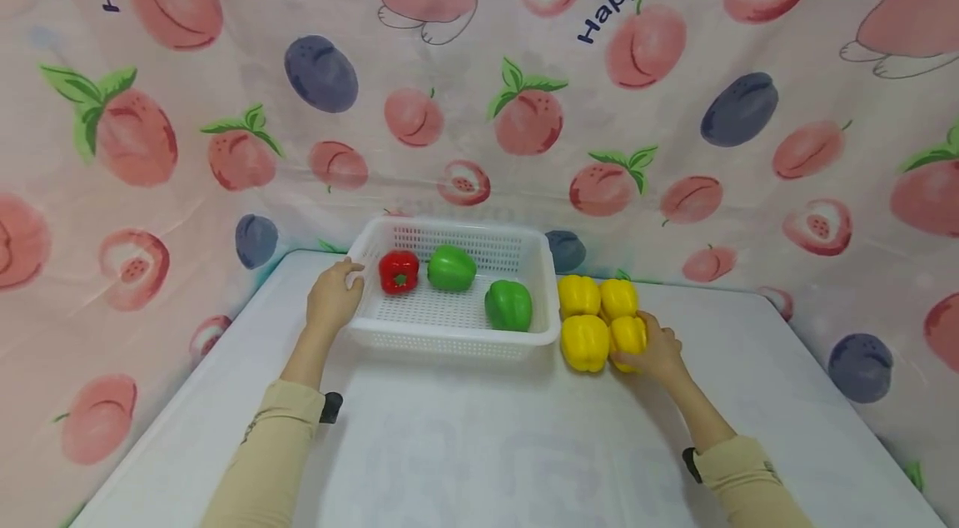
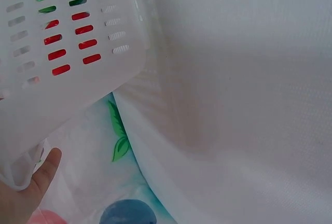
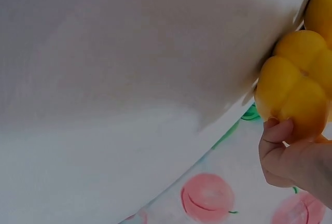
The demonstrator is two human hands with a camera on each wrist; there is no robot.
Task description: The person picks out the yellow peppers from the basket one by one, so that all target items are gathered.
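Note:
A white plastic basket stands near the table's back edge with a red bell pepper and two green bell peppers inside. My left hand holds the basket's left rim; in the left wrist view one finger shows beside the rim, the others are hidden. Right of the basket, several yellow bell peppers sit close together in two rows. My right hand grips the front right yellow bell pepper, thumb on its near side, fingers partly hidden behind it.
Under everything is a white-covered table. A fruit-printed cloth hangs right behind the basket and peppers and along the sides. Dark bands circle both wrists.

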